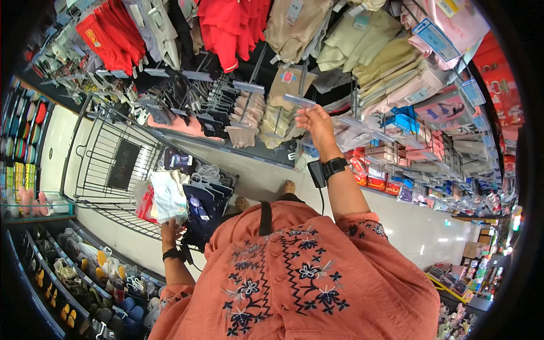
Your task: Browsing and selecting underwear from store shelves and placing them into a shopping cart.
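Observation:
My right hand (pixel 315 123) is raised to the display rack, its bent fingers at the clear label holder (pixel 299 101) on the end of a hook; whether they grip it is not plain. Behind the holder hangs a beige packaged garment (pixel 289 83), with pale yellow-green garments (pixel 275 123) lower down. My left hand (pixel 169 227) is at the shopping cart (pixel 91 159), at the lower edge of a white folded item (pixel 168 195); its fingers are partly hidden. Beside that item in the cart lie dark navy garments on hangers (pixel 206 212) and a red packet (pixel 146 205).
Red garments (pixel 225 34) and light green garments (pixel 357 42) hang along the rack's top. Boxed goods (pixel 403 123) fill its right side. Slippers (pixel 102 263) stand on shelves at the lower left. Glossy floor tiles (pixel 255 174) show between the cart and the rack.

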### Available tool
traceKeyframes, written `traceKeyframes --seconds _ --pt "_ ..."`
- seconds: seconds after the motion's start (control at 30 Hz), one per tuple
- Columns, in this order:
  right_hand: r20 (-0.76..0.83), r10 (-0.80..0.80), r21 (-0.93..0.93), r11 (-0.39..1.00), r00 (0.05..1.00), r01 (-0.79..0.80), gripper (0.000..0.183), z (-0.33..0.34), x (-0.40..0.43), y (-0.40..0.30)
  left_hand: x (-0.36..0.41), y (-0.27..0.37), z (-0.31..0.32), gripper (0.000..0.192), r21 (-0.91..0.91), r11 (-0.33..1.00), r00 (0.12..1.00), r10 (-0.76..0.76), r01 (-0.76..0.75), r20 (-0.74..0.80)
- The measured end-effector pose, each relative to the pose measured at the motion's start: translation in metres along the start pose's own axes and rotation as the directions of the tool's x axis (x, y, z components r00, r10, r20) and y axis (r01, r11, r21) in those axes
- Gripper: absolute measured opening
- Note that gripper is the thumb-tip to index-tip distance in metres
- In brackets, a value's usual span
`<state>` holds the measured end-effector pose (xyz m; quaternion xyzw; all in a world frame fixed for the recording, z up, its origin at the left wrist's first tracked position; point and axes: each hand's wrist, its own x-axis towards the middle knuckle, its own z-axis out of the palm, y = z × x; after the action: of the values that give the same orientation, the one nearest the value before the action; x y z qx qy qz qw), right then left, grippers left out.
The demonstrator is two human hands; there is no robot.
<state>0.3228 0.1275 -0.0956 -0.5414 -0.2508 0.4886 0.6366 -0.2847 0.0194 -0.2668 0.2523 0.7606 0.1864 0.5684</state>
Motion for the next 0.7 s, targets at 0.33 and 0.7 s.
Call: traceKeyframes --seconds 0.33,0.7 --pt "-0.241 -0.109 -0.079 0.993 0.964 0.093 0.056 -0.017 0.076 0.020 -0.012 -0.004 -0.014 0.053 0.119 0.985 0.957 0.154 -0.129 -0.244" --pt "-0.256 -0.171 0.037 0.982 0.951 0.186 0.065 -0.022 0.145 0.011 -0.056 0.005 -0.027 0.051 0.136 0.991 0.950 0.056 -0.014 -0.306"
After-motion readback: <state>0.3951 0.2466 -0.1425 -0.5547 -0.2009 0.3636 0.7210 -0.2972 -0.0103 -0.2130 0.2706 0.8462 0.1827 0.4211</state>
